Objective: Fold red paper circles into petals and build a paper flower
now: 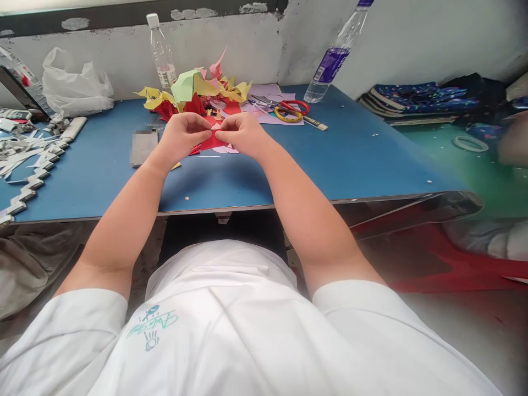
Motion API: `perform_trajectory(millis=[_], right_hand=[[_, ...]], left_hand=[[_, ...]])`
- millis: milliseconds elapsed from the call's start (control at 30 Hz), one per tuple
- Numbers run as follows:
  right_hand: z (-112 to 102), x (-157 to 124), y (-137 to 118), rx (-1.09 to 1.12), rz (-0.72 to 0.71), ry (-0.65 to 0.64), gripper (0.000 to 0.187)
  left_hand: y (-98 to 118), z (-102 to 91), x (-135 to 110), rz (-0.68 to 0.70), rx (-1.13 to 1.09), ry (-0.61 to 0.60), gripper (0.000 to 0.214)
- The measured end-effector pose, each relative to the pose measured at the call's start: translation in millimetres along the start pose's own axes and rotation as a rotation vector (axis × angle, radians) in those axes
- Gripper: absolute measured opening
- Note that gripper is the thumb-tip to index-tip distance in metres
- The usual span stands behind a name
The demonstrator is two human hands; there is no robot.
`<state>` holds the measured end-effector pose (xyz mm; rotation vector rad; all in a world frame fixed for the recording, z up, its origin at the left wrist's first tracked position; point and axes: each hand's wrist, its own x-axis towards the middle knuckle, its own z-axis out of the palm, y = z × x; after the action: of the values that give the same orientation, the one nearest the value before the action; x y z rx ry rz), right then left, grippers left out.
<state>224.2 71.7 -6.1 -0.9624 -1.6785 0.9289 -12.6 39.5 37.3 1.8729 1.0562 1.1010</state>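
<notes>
Between my two hands a piece of red paper is held above the blue table. My left hand pinches its left side with thumb and fingers. Opposite it, my right hand pinches the right side, and the two thumbs nearly meet at its upper edge. Just behind lies a heap of folded paper shapes in yellow, red, pink and pale green. Pink paper pieces show below the red sheet. Scissors with red and yellow handles rest on lilac paper to the right.
A clear bottle and a purple-labelled bottle stand at the back. A phone-like object lies left of my hands. Further left are a white plastic bag and a folded paper chain. The blue table's front edge is near me.
</notes>
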Motion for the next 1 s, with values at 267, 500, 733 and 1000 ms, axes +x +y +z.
perform_trajectory(millis=[267, 500, 733, 1000], right_hand=[[-4.8, -4.3, -6.4, -0.226, -0.101, -0.04, 0.04], [-5.5, -8.3, -12.9, -0.221, -0.1, -0.033, 0.041], [-5.1, -5.3, -10.9, -0.092, -0.068, 0.049, 0.055], [-6.5, -3.6, -13.0, 0.001, -0.059, 0.077, 0.061]], left_hand=[[-0.2, 0.1, 1.8, -0.036, 0.037, -0.036, 0.015], [0.4, 0.1, 2.1, -0.027, 0.044, -0.033, 0.02], [5.4, -2.3, -1.2, -0.101, 0.077, -0.022, 0.03], [17.0, -3.4, -6.6, -0.138, 0.069, -0.118, 0.023]])
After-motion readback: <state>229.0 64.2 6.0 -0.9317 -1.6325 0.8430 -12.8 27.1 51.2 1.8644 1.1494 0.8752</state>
